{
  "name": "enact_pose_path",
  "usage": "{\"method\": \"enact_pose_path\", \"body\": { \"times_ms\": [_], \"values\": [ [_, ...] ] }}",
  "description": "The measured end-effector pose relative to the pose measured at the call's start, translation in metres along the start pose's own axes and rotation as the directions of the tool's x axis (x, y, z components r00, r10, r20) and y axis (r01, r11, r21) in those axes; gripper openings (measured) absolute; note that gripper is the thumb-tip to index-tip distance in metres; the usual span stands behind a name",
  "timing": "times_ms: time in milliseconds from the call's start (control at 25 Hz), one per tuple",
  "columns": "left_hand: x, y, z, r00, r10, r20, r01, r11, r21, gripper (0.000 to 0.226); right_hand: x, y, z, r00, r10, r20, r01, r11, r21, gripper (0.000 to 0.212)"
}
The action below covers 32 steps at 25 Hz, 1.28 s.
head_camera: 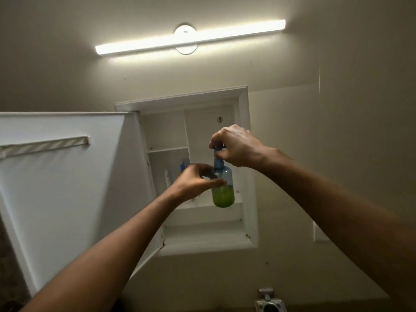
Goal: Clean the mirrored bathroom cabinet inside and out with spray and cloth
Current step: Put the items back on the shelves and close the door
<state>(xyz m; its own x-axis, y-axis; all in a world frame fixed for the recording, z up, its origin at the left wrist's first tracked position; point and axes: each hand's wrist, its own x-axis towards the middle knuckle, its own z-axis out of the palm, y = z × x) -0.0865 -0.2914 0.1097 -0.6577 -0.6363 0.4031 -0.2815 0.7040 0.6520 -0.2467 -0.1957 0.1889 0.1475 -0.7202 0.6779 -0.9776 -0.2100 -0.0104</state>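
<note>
Head view looks up at a white cabinet [246, 167] set into the wall. Its door [63, 188] hangs wide open on the left, and a thin white bar [45, 145] runs across the inside of the door.

Both hands are up in front of the open cabinet, and a spray bottle [222, 188] is held between them. The bottle is see-through blue with green liquid in the bottom part. It stands upright in the air, in front of the lower right part of the cabinet.

The left hand [195, 183] holds the round body of the bottle, with its fingers and thumb curled around the side. The right hand [236, 146] is on top, with its fingers pinching the blue spray head [218, 152] of the bottle.

Inside the cabinet, a white wall [186, 131] splits the top into two parts, and a small shelf [167, 150] sits on the left side. Below that shelf, behind the left hand, stand a white tube [167, 177] and a small thing with a blue top [183, 165]. It is too blurry to tell what that one is.

Above the cabinet, a long bright light [191, 37] glows on the wall. A white plate [320, 233] is on the wall to the right of the cabinet. At the bottom edge, a shiny metal holder [269, 300] peeks into view.
</note>
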Motion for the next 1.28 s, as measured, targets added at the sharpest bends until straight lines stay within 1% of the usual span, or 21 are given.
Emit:
{"method": "enact_pose_path", "body": {
  "times_ms": [80,160,240,320,400,520,640,800,920,960,1000,1120,1160,1200,1280],
  "values": [
    [0.022,0.005,-0.007,0.999,-0.036,-0.012,0.036,0.999,0.016,0.047,0.017,0.005,0.001,1.0,0.026,-0.015,-0.027,0.999,-0.041,0.018],
    [0.037,0.004,-0.006,0.996,-0.087,-0.027,0.089,0.995,0.053,0.047,0.028,0.01,0.008,0.998,0.066,0.009,-0.065,0.995,-0.082,0.019],
    [0.048,-0.002,-0.002,0.992,-0.127,-0.024,0.129,0.988,0.086,0.046,0.034,0.015,0.017,0.992,0.112,0.053,-0.106,0.988,-0.111,0.02],
    [0.055,-0.012,0.004,0.991,-0.133,0.0,0.132,0.989,0.072,0.047,0.038,0.023,0.028,0.978,0.173,0.119,-0.159,0.98,-0.117,0.022],
    [0.06,-0.022,0.007,0.991,-0.133,-0.002,0.133,0.989,0.063,0.046,0.044,0.027,0.036,0.967,0.202,0.155,-0.179,0.972,-0.151,0.026],
    [0.064,-0.03,0.011,0.989,-0.147,-0.005,0.147,0.985,0.086,0.04,0.05,0.029,0.049,0.971,0.169,0.171,-0.134,0.971,-0.198,0.027],
    [0.067,-0.035,0.017,0.986,-0.168,-0.004,0.167,0.979,0.116,0.032,0.052,0.031,0.061,0.973,0.139,0.187,-0.102,0.976,-0.194,0.026],
    [0.069,-0.036,0.021,0.983,-0.185,-0.011,0.186,0.979,0.087,0.03,0.054,0.038,0.067,0.975,0.123,0.183,-0.086,0.976,-0.2,0.027],
    [0.067,-0.037,0.023,0.975,-0.217,-0.044,0.221,0.971,0.088,0.02,0.055,0.04,0.069,0.972,0.134,0.191,-0.086,0.967,-0.241,0.029],
    [0.066,-0.037,0.024,0.972,-0.228,-0.057,0.233,0.967,0.103,0.022,0.055,0.039,0.069,0.969,0.139,0.204,-0.084,0.963,-0.257,0.03],
    [0.064,-0.038,0.025,0.969,-0.237,-0.068,0.244,0.962,0.12,0.028,0.055,0.039,0.07,0.965,0.144,0.219,-0.083,0.961,-0.265,0.033],
    [0.057,-0.034,0.025,0.963,-0.243,-0.118,0.259,0.955,0.146,0.054,0.053,0.037,0.068,0.963,0.152,0.222,-0.095,0.964,-0.248,0.039],
    [0.052,-0.031,0.024,0.961,-0.239,-0.141,0.259,0.954,0.149,0.059,0.051,0.035,0.067,0.966,0.149,0.213,-0.093,0.963,-0.252,0.038],
    [0.046,-0.028,0.022,0.958,-0.235,-0.167,0.26,0.953,0.153,0.06,0.048,0.031,0.066,0.969,0.14,0.202,-0.085,0.963,-0.257,0.036],
    [0.029,-0.024,0.017,0.95,-0.223,-0.218,0.259,0.954,0.15,0.055,0.038,0.02,0.067,0.983,0.098,0.154,-0.058,0.968,-0.243,0.026]
  ]
}}
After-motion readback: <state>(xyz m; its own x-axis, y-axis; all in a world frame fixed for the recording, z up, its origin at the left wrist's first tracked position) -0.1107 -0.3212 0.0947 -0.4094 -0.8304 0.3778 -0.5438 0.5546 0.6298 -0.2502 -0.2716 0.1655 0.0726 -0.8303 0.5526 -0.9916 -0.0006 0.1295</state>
